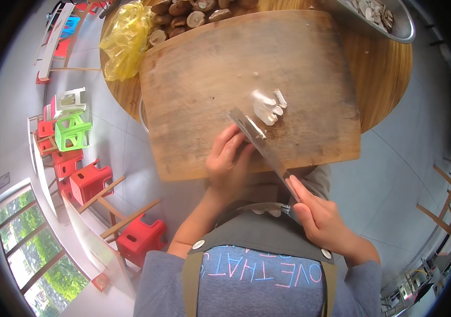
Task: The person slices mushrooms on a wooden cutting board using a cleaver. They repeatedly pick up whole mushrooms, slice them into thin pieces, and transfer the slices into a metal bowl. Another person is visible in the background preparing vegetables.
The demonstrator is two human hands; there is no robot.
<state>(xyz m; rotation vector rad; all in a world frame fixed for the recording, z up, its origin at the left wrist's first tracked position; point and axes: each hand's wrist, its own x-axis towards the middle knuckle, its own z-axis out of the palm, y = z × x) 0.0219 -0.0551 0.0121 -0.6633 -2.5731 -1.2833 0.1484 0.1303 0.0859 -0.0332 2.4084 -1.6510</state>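
My right hand [320, 220] grips the handle of a cleaver [267, 152], whose blade slants up and left over the near part of a wooden cutting board [209, 79]. Close against the blade's left side, my left hand [227, 158] rests on the board with bent fingers. The blade hides what lies under those fingertips. A thin pale mushroom slice [256, 127] lies along the blade's right side. Just beyond it is a small heap of white mushroom slices [267, 111], partly blurred.
Whole brown-capped mushrooms [179, 18] and a yellow plastic bag [128, 41] sit behind the board on a round wooden table [384, 79]. A metal bowl [405, 29] at upper right holds sliced mushrooms. Red stools [140, 237] and a green stool [72, 132] stand at left.
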